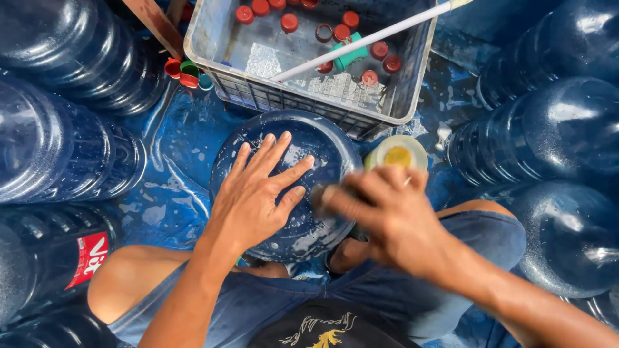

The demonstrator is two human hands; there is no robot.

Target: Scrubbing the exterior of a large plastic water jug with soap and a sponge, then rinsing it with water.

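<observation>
The big blue water jug stood between the person's knees, soapy and probably slippery. The left hand lay flat on it; the blurred right hand gripped something indistinct.

Water-refill washing spot, big blue water jugs all around, grey crate of red caps, wet floor

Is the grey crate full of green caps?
No, the grey crate holds mostly red caps, along with a white stick and one green piece.
</observation>
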